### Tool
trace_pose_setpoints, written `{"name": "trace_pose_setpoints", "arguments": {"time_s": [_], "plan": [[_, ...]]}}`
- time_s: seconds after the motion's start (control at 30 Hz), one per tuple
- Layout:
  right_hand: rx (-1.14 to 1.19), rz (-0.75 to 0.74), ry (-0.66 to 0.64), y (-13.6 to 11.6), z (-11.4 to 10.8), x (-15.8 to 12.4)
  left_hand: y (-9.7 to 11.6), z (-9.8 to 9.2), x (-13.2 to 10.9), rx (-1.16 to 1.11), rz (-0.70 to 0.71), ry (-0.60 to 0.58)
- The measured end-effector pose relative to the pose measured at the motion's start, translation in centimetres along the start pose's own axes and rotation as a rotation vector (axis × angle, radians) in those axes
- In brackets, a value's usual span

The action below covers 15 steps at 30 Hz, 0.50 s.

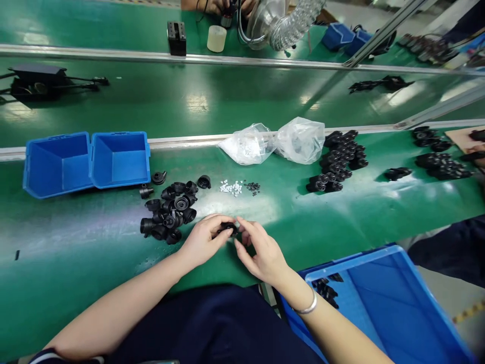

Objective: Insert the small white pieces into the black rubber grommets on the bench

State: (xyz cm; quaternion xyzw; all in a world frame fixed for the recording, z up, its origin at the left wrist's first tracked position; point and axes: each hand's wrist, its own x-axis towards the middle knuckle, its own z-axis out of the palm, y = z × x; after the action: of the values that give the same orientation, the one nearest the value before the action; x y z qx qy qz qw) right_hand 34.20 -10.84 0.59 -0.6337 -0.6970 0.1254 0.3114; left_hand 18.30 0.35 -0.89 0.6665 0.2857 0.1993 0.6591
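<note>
Between thumb and fingers, my left hand (206,238) grips a black plastic part (229,228) just above the green table (113,263). My right hand (262,250) is at the part's right side, thumb and fingers apart, with nothing visible between them. A heap of round black plastic housings (168,212) lies left of my left hand. Beyond my hands are a small pile of white pieces (231,188) and a pile of tiny black pieces (253,188). The underside of the held part is hidden by my fingers.
Two blue bins (120,161) stand at the back left. Clear plastic bags (299,141) lie by the metal rail, beside grouped black parts (337,162). A large blue crate (379,298) with black parts sits at lower right. Across the line, another person's hands (217,6) are at work.
</note>
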Motion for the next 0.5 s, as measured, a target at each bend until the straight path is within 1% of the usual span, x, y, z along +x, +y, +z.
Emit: {"name": "trace_pose_setpoints", "arguments": {"time_s": [0.1, 0.23, 0.3, 0.37, 0.43, 0.47, 0.5], "plan": [[-0.057, -0.047, -0.066, -0.1, 0.3, 0.1, 0.0, 0.0, 0.1, -0.043, 0.0, -0.01], [-0.144, -0.11, -0.063, 0.0, 0.6, 0.6, 0.2, 0.1, 0.1, -0.195, -0.093, -0.048], [-0.174, -0.151, -0.042, -0.1, 0.5, 0.9, 0.5, 0.3, 0.0, -0.217, -0.117, -0.042], [-0.178, -0.205, -0.007, -0.2, 0.2, 1.0, 1.1, 0.6, -0.1, -0.172, -0.117, -0.062], [-0.127, -0.215, 0.005, 0.1, -0.5, 0.7, 1.9, 0.9, -0.2, -0.05, -0.114, -0.119], [-0.08, -0.175, 0.008, 0.5, -1.0, 0.4, 2.4, 0.9, -0.3, 0.036, -0.095, -0.139], [-0.03, -0.089, 0.023, 1.2, -1.8, 0.0, 2.9, 0.7, -0.3, 0.143, -0.055, -0.14]]}}
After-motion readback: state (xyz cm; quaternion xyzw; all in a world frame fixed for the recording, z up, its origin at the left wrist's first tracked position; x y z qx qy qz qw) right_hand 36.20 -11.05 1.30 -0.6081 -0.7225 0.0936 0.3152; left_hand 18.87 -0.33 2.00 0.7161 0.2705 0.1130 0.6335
